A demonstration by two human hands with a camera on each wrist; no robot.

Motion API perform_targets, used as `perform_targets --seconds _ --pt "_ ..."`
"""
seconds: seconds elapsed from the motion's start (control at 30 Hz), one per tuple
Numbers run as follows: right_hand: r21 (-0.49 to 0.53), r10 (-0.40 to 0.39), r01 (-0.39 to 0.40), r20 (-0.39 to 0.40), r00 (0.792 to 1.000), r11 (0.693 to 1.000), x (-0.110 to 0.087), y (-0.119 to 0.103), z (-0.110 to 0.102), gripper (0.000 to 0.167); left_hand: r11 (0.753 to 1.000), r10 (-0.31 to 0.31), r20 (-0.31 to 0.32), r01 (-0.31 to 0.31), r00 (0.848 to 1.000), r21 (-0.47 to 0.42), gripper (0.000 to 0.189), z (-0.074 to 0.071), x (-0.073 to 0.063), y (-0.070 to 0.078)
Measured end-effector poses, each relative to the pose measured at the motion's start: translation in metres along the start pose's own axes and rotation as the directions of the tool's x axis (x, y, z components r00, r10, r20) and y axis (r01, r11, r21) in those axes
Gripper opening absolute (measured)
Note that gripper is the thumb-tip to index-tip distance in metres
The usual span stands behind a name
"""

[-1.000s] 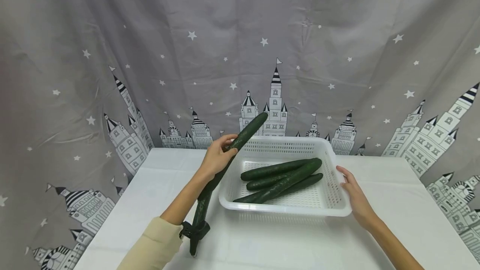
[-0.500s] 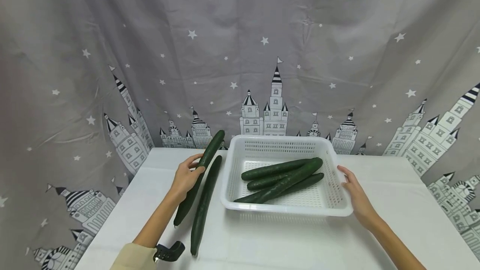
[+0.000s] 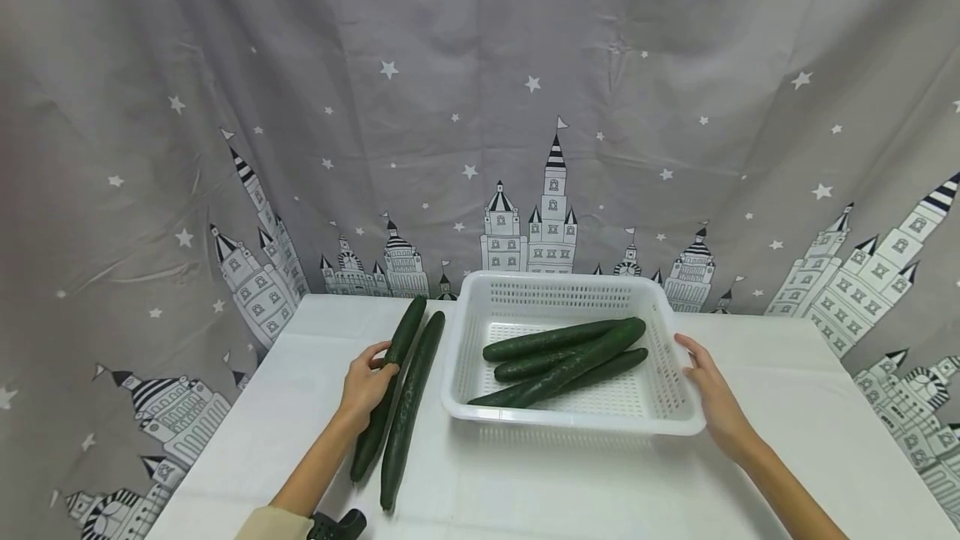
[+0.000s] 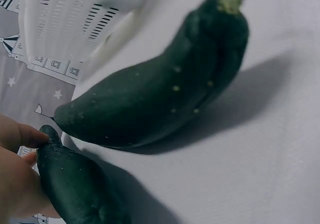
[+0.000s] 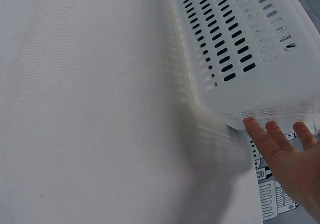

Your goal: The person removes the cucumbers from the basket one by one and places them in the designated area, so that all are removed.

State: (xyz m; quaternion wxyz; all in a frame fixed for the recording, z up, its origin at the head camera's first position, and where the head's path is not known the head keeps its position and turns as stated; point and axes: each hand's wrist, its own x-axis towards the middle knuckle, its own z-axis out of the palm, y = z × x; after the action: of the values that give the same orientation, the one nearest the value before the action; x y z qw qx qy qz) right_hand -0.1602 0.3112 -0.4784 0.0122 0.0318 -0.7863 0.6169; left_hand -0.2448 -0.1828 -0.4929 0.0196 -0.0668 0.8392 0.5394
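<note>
My left hand (image 3: 365, 386) pinches a long dark green cucumber (image 3: 405, 332) between thumb and fingers, low over the white table. A second cucumber (image 3: 412, 398) lies alongside it, between it and a white plastic basket (image 3: 570, 421). In the left wrist view, the held cucumber (image 4: 75, 184) is at the bottom, and the neighbouring cucumber (image 4: 150, 93) fills the middle. Several more cucumbers (image 3: 581, 365) lie piled across one another inside the basket. With fairly straight fingers, my right hand (image 3: 712, 398) touches the basket's right side; its fingertips (image 5: 250, 121) meet the perforated wall.
The white-covered table (image 3: 570, 490) extends in front of the basket and to both sides. Close behind it hangs a grey curtain (image 3: 420, 123) printed with castles and stars. A black band (image 3: 337, 525) sits at my left wrist.
My left hand has moved left and down from above the basket's left edge, bringing its cucumber down beside the one on the table. The right hand and basket have stayed put.
</note>
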Motion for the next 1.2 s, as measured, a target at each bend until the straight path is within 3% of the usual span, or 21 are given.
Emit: perform_targets --seconds 0.23,0.57,0.83,1.0,1.2 --pt "0.009 -0.002 0.002 0.002 1.0 1.0 0.0 0.0 0.0 0.054 1.0 0.005 -0.016 -0.005 1.0 0.027 0.051 0.004 0.0 -0.008" --pt "-0.009 0.008 -0.008 0.002 1.0 1.0 0.0 0.001 0.0 0.054 0.999 0.018 -0.013 -0.017 1.0 0.051 0.051 0.007 -0.001 -0.007" --pt "-0.012 -0.004 0.004 0.001 1.0 1.0 0.0 0.0 0.0 0.054 0.999 -0.008 0.006 0.007 1.0 0.048 0.051 0.009 0.001 -0.006" --pt "-0.004 0.0 0.0 0.003 1.0 1.0 0.001 -0.001 0.002 0.054 0.999 -0.017 0.003 0.017 1.0 0.046 0.051 0.005 0.003 0.0" --pt "-0.006 0.008 -0.008 0.001 1.0 1.0 -0.001 -0.001 0.0 0.054 0.997 0.077 -0.031 -0.077 0.997 0.021 0.047 0.002 0.004 0.022"
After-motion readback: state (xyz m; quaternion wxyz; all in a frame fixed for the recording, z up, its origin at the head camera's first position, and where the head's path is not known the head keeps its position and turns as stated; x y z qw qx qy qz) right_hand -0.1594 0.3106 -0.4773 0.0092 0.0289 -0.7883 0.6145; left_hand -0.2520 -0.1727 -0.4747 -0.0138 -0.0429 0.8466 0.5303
